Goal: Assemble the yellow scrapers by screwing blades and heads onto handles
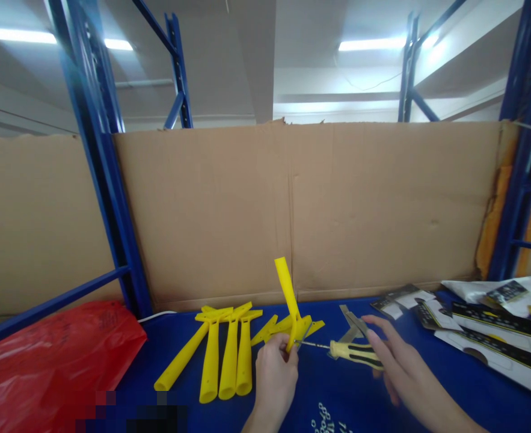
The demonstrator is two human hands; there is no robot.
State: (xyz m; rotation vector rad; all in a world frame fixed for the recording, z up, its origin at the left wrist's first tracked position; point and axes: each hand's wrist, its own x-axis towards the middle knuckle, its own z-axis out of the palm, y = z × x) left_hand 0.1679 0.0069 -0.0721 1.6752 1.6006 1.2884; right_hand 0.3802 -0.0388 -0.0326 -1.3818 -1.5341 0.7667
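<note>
Work on 1 yellow handle (285, 284) appears under way and unfinished: the left hand (276, 365) pinches it, tilted, at center, where a screwdriver (354, 353) reaches its lower part. The right hand (398, 359) curls at the tool; its grip cannot be told. 4 spare handles (210, 364) lie left, completion unclear. Metal strips (354, 321) crowd the right fingers; packages (495, 340) lie beyond.

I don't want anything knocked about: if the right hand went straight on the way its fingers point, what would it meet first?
Most likely the flat metal strips just ahead of the right hand; depth is unclear, and one may already be touching it.
</note>
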